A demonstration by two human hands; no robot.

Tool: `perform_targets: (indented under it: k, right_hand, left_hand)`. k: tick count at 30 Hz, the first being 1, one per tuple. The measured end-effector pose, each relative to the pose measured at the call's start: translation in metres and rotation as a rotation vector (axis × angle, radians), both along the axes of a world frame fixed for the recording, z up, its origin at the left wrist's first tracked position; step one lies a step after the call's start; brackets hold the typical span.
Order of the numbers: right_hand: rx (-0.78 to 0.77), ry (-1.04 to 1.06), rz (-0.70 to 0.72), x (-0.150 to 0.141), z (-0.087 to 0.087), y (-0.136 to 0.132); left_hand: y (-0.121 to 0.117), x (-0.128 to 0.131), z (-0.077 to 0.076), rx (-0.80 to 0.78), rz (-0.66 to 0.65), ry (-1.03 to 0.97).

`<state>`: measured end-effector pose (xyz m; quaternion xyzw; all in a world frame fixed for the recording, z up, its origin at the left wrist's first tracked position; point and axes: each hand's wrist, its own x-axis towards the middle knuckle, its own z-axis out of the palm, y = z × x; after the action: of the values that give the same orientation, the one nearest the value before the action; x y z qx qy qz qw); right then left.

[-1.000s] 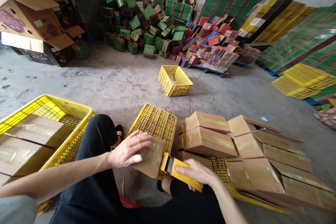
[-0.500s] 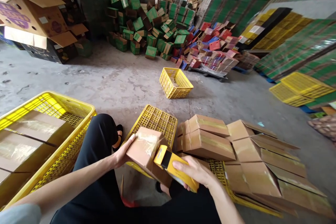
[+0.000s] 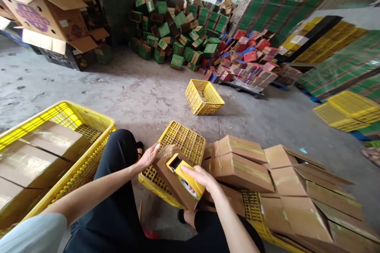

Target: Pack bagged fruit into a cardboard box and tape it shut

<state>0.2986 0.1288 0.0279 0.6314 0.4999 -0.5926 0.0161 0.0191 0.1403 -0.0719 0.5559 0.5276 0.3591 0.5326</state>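
Observation:
My left hand (image 3: 149,157) has its fingers along the upper left edge of a small cardboard box (image 3: 171,182), holding it tilted. The box rests over an upturned yellow plastic crate (image 3: 187,139) between my knees. In my right hand (image 3: 202,177) is a yellow tape dispenser (image 3: 175,163), its front end against or just above the box; I cannot tell whether it touches. Part of the box is hidden under the dispenser and my right hand.
To my left, a yellow crate (image 3: 110,128) holds taped cardboard boxes (image 3: 57,138). Stacked boxes (image 3: 237,162) and more with raised flaps (image 3: 289,182) lie on my right over another crate (image 3: 251,205). Ahead stands a yellow basket (image 3: 204,107), before piled green cartons (image 3: 177,61).
The box has tipped, so its taped top now faces away and a plain side shows. The tape dispenser has moved up and left over it. The view has shifted slightly.

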Motion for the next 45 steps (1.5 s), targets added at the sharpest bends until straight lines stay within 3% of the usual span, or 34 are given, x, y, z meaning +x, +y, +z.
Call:
perform_targets:
  k: [2,4,6,10,16,21,26,32,36,41,45]
  right_hand:
    - [-0.019,-0.004,0.025,-0.017,-0.007,0.016]
    - [-0.038,-0.018,0.038,-0.031,-0.013,0.030]
    - [-0.053,-0.034,0.042,-0.040,-0.020,0.038]
    - [-0.067,-0.046,0.033,-0.047,-0.029,0.046]
    - [-0.073,-0.067,0.046,-0.046,-0.026,0.045]
    - [-0.053,-0.082,0.083,-0.042,-0.021,0.044]
    - [-0.083,-0.098,0.097,-0.026,-0.015,0.039]
    - [-0.076,-0.100,0.091,-0.017,-0.023,0.028]
    - [-0.065,-0.100,0.100,-0.017,-0.029,0.026]
    - [-0.043,-0.077,0.084,-0.016,-0.028,0.022]
    - [-0.036,-0.050,0.081,-0.016,-0.024,0.017]
  left_hand:
    - [0.002,-0.008,0.008,0.093,-0.050,0.022]
    - [0.000,-0.011,0.008,0.132,-0.181,0.031]
    - [-0.002,-0.010,0.001,0.107,-0.268,0.032]
    - [-0.002,-0.008,-0.020,0.033,-0.248,0.041]
    - [0.002,-0.011,-0.027,0.142,-0.388,0.058]
    - [0.004,-0.009,-0.029,0.151,-0.402,0.072]
    - [0.001,-0.005,-0.042,0.233,-0.435,0.181]
    - [-0.006,-0.002,-0.051,0.390,-0.513,0.302]
    - [0.004,-0.008,-0.042,0.376,-0.489,0.260]
    - [0.046,-0.003,-0.020,0.232,-0.156,0.450]
    - [0.079,0.016,-0.014,0.180,-0.186,0.477]
